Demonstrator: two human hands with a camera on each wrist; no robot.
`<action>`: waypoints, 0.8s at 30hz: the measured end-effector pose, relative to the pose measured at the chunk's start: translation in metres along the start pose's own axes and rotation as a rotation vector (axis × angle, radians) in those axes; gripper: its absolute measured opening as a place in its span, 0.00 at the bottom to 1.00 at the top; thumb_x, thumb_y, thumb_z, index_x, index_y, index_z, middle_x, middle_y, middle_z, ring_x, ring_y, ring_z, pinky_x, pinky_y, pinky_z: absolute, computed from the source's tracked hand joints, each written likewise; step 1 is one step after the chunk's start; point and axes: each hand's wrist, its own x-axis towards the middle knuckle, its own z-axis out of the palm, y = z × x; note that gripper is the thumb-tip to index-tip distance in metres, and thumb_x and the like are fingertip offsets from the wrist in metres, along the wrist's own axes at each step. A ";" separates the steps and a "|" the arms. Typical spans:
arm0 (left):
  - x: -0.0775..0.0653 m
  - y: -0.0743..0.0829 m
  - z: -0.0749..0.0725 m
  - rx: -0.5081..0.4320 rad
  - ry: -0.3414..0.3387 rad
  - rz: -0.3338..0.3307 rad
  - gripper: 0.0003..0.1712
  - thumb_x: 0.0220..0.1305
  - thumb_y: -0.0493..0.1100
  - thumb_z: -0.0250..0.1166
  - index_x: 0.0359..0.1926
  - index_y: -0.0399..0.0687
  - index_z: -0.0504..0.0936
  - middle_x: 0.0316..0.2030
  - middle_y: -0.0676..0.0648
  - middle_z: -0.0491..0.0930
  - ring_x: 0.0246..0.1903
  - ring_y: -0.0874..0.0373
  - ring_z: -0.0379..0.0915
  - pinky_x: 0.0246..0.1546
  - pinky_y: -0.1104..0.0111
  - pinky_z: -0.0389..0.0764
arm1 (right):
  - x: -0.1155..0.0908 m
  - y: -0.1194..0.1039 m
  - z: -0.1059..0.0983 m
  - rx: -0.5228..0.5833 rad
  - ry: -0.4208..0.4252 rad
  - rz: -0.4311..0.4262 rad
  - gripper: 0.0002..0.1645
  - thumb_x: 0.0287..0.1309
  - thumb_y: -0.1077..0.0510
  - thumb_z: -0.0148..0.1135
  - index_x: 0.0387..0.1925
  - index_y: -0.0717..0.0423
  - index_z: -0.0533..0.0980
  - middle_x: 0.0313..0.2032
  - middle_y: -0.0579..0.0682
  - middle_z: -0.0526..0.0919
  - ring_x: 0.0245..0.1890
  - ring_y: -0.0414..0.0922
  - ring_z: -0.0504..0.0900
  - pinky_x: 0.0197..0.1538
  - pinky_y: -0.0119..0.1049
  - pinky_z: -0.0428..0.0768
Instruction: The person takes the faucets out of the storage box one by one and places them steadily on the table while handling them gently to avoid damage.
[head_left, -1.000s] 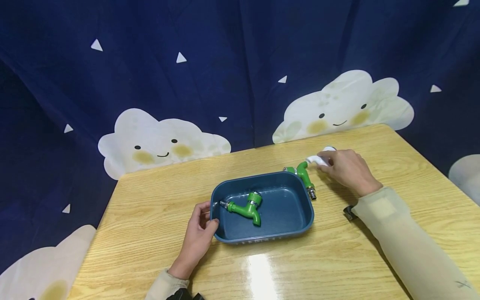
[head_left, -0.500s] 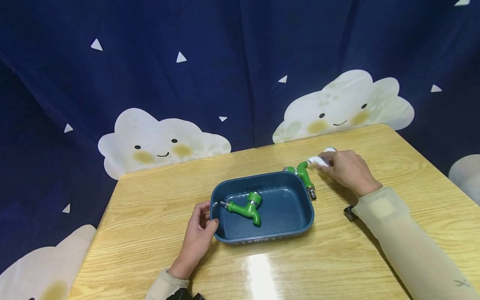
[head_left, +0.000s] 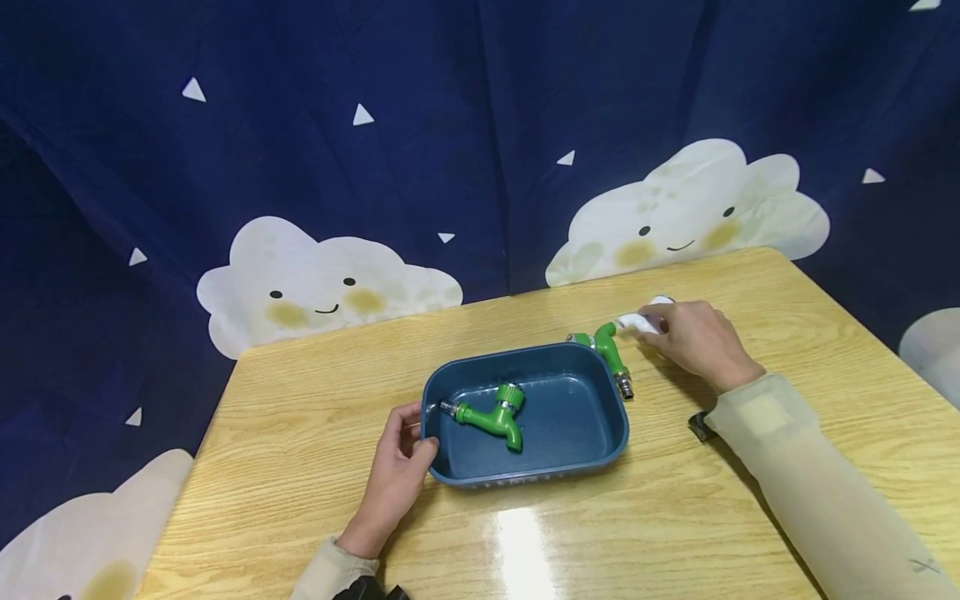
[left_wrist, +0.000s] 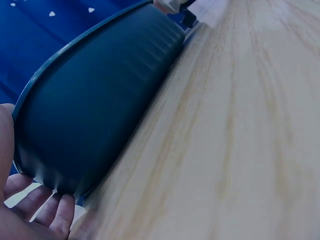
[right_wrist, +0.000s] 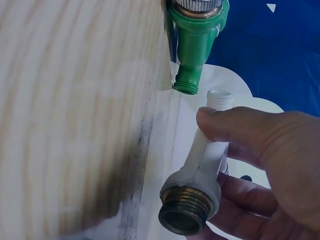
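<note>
Tabletop (head_left: 330, 392) of pale wood grain is backed by a navy curtain (head_left: 450, 125), on which smiling white clouds (head_left: 322, 267) and small white triangles (head_left: 362, 115) are printed. A white water tap (right_wrist: 200, 152) is pinched between the thumb and fingers of the right hand (head_left: 693, 337), above the table's right half, beyond the far right corner of a dark blue tub (head_left: 566, 417). In the right wrist view its brass-coloured threaded end is left exposed, and its spout is held just beside the spout of a green tap (head_left: 611, 354), with a gap seen between the 2. Whether the white tap is resting on the wood cannot be told for certain, as it is partly covered by the hand. That green tap is laid outside the tub, its knob partly hidden behind the rim.

The tub is gripped at its left end by the left hand (head_left: 397, 467): the thumb is hooked over the rim, the fingers are set against the outer wall. Inside, 1 green-knobbed tap (head_left: 491, 421) is laid on the floor, with its metal inlet pointed left and its spout turned toward the near side.
</note>
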 end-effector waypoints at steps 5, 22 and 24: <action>0.000 0.000 0.000 -0.002 0.000 0.002 0.26 0.67 0.32 0.58 0.66 0.44 0.71 0.58 0.39 0.77 0.54 0.50 0.76 0.50 0.75 0.79 | 0.000 0.001 0.001 0.002 0.000 -0.001 0.25 0.61 0.52 0.72 0.58 0.58 0.83 0.37 0.56 0.89 0.29 0.50 0.79 0.30 0.41 0.73; 0.001 -0.002 0.000 0.001 0.003 0.003 0.26 0.67 0.32 0.58 0.66 0.44 0.71 0.58 0.39 0.77 0.54 0.49 0.77 0.50 0.75 0.79 | 0.000 0.001 0.002 0.008 -0.019 0.019 0.26 0.61 0.51 0.72 0.58 0.58 0.83 0.38 0.58 0.89 0.30 0.50 0.81 0.31 0.41 0.74; 0.000 -0.002 0.001 0.002 0.004 0.003 0.26 0.67 0.32 0.58 0.66 0.44 0.71 0.58 0.39 0.77 0.54 0.49 0.77 0.50 0.75 0.78 | 0.000 0.002 0.002 0.008 -0.018 0.020 0.26 0.61 0.51 0.72 0.58 0.58 0.83 0.39 0.58 0.90 0.31 0.51 0.81 0.32 0.43 0.75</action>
